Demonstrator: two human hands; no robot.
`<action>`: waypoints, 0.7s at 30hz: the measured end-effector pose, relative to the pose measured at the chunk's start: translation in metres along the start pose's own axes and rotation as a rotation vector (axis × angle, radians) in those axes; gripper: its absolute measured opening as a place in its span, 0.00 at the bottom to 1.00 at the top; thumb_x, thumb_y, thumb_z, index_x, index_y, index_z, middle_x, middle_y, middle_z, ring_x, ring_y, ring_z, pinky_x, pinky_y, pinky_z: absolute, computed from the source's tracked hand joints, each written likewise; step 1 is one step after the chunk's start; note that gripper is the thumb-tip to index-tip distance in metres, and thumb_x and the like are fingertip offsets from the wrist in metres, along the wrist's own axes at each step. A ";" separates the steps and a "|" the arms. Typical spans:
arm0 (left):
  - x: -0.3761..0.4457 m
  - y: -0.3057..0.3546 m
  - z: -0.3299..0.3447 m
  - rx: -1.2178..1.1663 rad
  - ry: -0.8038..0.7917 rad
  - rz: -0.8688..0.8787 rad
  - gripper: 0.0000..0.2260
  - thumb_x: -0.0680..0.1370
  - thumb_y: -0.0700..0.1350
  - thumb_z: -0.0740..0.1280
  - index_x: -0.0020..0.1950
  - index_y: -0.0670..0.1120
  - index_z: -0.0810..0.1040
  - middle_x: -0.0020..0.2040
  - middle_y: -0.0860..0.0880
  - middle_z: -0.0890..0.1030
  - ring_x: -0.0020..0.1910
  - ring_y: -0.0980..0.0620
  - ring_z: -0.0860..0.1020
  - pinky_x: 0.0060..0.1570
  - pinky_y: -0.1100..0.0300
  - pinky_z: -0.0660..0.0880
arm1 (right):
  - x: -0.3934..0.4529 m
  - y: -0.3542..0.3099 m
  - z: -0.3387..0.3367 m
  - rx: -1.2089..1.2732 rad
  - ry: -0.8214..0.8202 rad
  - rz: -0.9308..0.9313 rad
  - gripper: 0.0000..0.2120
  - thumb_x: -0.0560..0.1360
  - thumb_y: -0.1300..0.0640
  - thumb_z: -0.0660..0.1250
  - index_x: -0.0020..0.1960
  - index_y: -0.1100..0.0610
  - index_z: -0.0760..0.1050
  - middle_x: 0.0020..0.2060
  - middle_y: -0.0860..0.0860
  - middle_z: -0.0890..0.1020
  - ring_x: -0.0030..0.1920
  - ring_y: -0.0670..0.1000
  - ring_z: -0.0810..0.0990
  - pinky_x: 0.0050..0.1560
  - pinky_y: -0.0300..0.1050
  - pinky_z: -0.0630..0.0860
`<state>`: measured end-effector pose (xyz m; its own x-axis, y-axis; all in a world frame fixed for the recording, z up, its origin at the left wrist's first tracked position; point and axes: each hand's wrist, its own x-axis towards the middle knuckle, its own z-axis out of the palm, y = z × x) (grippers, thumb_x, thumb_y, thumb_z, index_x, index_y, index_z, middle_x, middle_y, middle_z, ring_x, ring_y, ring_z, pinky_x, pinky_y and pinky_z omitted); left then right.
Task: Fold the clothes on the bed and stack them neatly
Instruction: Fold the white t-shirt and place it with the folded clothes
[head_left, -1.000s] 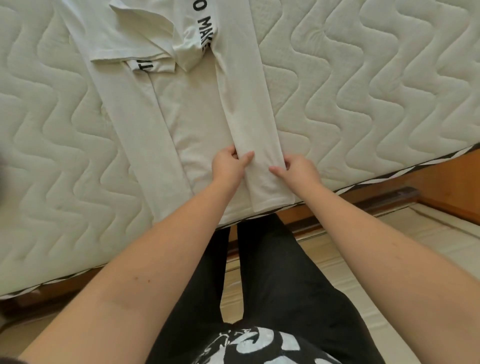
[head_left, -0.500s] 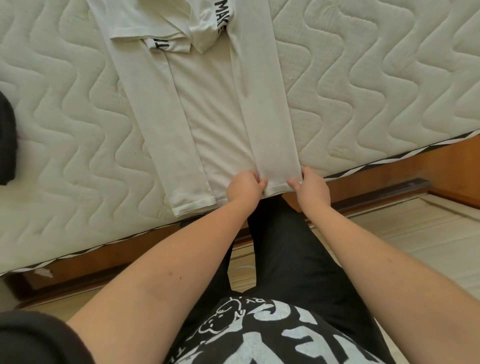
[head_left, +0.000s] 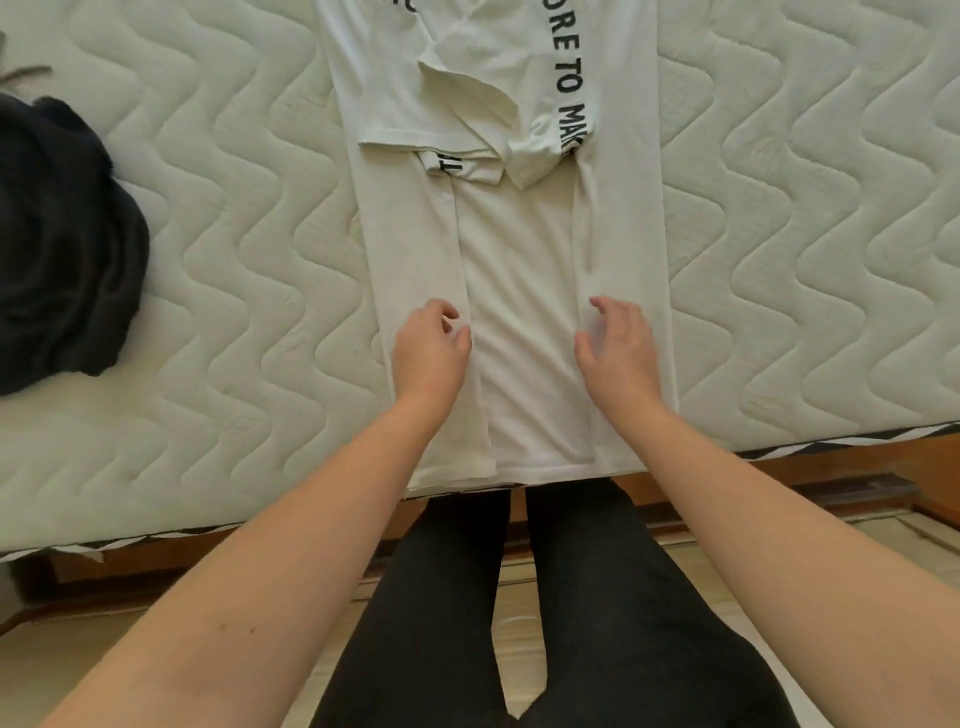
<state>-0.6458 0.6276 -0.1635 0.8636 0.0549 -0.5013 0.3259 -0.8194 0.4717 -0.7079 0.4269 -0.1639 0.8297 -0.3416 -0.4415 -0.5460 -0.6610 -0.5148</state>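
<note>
Your left hand (head_left: 431, 348) hovers with fingers loosely curled, gripping nothing, over the left folded-in panel of the white shirt (head_left: 519, 322). Your right hand (head_left: 615, 345) is relaxed too, fingers spread, holding nothing, over the right folded panel. The shirt lies flat on the bed (head_left: 805, 234) between and beyond both hands, its hem at the mattress edge nearest you, sleeves folded in farther off. A dark garment (head_left: 57, 244) sits well left of your left hand.
</note>
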 end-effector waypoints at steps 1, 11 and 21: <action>0.008 -0.007 -0.005 0.018 0.071 -0.042 0.13 0.77 0.48 0.68 0.60 0.47 0.75 0.56 0.47 0.77 0.54 0.46 0.76 0.54 0.51 0.72 | 0.006 -0.011 0.004 0.036 -0.056 -0.022 0.18 0.79 0.57 0.64 0.68 0.59 0.71 0.60 0.55 0.76 0.60 0.55 0.74 0.61 0.47 0.69; -0.023 -0.062 -0.011 -0.228 0.089 -0.416 0.18 0.75 0.52 0.73 0.59 0.45 0.73 0.53 0.49 0.75 0.52 0.49 0.76 0.53 0.58 0.72 | -0.036 -0.060 0.073 -0.029 -0.597 0.221 0.12 0.77 0.46 0.68 0.53 0.54 0.75 0.47 0.50 0.81 0.49 0.53 0.79 0.51 0.49 0.77; -0.086 -0.112 0.002 -0.206 -0.154 -0.489 0.15 0.80 0.53 0.66 0.60 0.44 0.79 0.51 0.49 0.81 0.50 0.49 0.79 0.50 0.54 0.76 | -0.087 -0.028 0.095 0.115 -0.650 0.341 0.10 0.78 0.49 0.67 0.56 0.52 0.79 0.43 0.46 0.81 0.43 0.46 0.78 0.39 0.40 0.71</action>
<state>-0.7572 0.7134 -0.1749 0.5315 0.3037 -0.7907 0.7566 -0.5899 0.2821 -0.7758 0.5390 -0.1808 0.3952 -0.0276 -0.9182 -0.7994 -0.5028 -0.3290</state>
